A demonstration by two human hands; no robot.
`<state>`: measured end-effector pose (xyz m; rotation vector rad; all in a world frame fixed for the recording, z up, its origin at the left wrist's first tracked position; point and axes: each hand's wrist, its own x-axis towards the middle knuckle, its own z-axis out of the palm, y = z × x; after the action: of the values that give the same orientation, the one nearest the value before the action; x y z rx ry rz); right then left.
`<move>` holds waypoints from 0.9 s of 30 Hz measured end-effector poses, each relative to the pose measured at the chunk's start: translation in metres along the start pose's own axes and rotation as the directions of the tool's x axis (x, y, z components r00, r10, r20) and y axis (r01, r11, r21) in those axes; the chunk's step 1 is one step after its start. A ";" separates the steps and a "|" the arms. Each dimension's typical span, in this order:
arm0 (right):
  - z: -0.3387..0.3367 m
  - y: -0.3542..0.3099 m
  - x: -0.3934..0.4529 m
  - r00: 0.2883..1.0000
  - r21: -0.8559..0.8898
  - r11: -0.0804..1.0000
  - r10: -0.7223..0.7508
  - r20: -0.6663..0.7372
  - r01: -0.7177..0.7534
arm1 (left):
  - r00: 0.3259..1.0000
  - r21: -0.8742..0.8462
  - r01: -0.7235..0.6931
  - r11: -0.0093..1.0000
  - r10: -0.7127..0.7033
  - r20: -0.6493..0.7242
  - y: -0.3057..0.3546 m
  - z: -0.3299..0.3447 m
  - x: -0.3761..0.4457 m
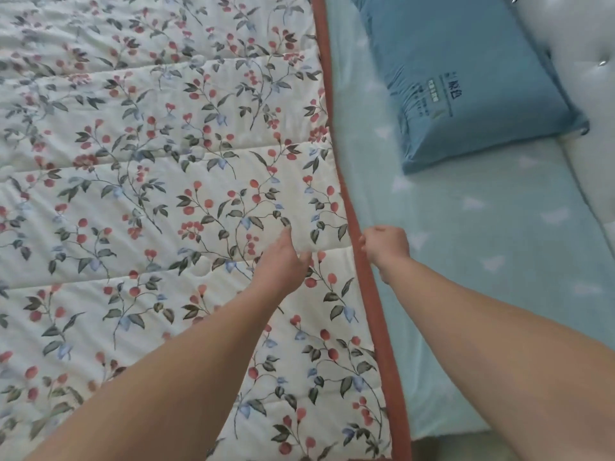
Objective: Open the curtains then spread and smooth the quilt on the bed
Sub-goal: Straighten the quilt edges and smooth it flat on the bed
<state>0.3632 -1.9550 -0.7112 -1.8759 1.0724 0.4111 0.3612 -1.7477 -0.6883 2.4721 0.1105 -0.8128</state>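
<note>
Bed sheet (466,261) teal; floral quilt (149,194) flat, rust-trimmed.

A floral quilt (159,194), cream with red berries and grey-green leaves, lies spread across the left and middle of the head view, its stitched channels running side to side. A rust-coloured border (357,234) runs along its right edge. The left hand (283,261) rests on the quilt just beside that border, fingers reaching forward with the thumb tucked toward the fabric. The right hand (386,244) is curled into a fist at the border, its grip pinching the edge. To the right lies a pale teal bedsheet (482,277) with white triangles. A blue pillow (466,78) sits on it against a white tufted headboard (585,61).
</note>
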 end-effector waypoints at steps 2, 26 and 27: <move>0.007 0.005 0.028 0.999 -0.025 0.999 -0.035 0.011 0.035 | 0.999 -0.037 0.028 0.999 -0.028 -0.018 0.011 0.023 0.021; 0.021 -0.041 0.125 0.990 0.100 0.989 -0.117 0.081 0.109 | 0.983 0.260 -0.064 0.963 0.106 -0.150 0.019 0.075 0.078; 0.026 -0.051 0.135 0.988 0.103 0.988 -0.125 0.090 0.115 | 0.979 0.257 -0.090 0.962 0.132 -0.153 0.017 0.077 0.084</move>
<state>0.4846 -1.9917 -0.7849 -1.8047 0.8943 0.3694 0.3932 -1.8084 -0.7811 2.7532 -0.0754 -0.5990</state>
